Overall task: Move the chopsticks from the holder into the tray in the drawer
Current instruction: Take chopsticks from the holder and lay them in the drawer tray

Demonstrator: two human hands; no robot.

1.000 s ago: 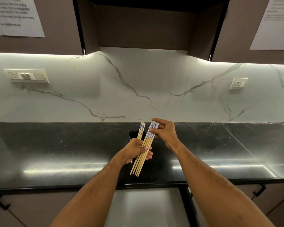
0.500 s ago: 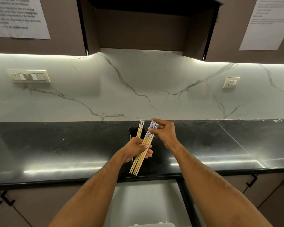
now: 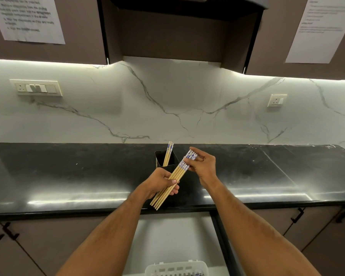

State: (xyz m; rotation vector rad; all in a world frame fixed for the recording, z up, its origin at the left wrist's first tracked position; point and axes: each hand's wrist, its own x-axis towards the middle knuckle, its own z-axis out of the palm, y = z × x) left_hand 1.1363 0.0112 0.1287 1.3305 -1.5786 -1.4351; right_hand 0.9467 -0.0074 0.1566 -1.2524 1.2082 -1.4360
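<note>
Above the desk's (image 3: 68,176) front edge, the left hand (image 3: 161,183) grips a slanted bundle of chopsticks (image 3: 170,183) at mid-length while the right hand (image 3: 204,166) pinches their patterned tops, a few more standing in the holder (image 3: 163,159) just behind, the tray (image 3: 175,267) in the open drawer (image 3: 167,236) below.

A black stone table (image 3: 68,176) runs along a white marble backsplash (image 3: 167,108). A switch panel (image 3: 36,88) sits at left, a socket (image 3: 277,100) at right. Printed sheets (image 3: 28,18) hang on brown upper cabinets (image 3: 84,48).
</note>
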